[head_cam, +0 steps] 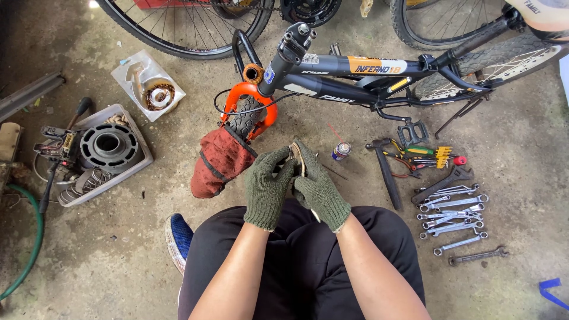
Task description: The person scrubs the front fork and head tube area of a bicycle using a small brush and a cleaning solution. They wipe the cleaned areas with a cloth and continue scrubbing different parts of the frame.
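Observation:
Both my hands wear dark green knit gloves and meet above my knees. My left hand (268, 186) and my right hand (317, 188) pinch a small flat brownish piece (296, 155) between their fingers; what it is I cannot tell. Just beyond them lies a small black bicycle (349, 74) with an orange fork (246, 98) and a knobby front tyre (244, 118). A dark red cloth bag (219, 163) rests against that tyre.
A row of several spanners (453, 216), a hammer (385, 172), pliers and a small spray can (341, 151) lie on the concrete at right. A grey tray (109, 157) with a black hub part stands at left, a green hose (29, 243) beside it. Other bicycle wheels (184, 26) stand behind.

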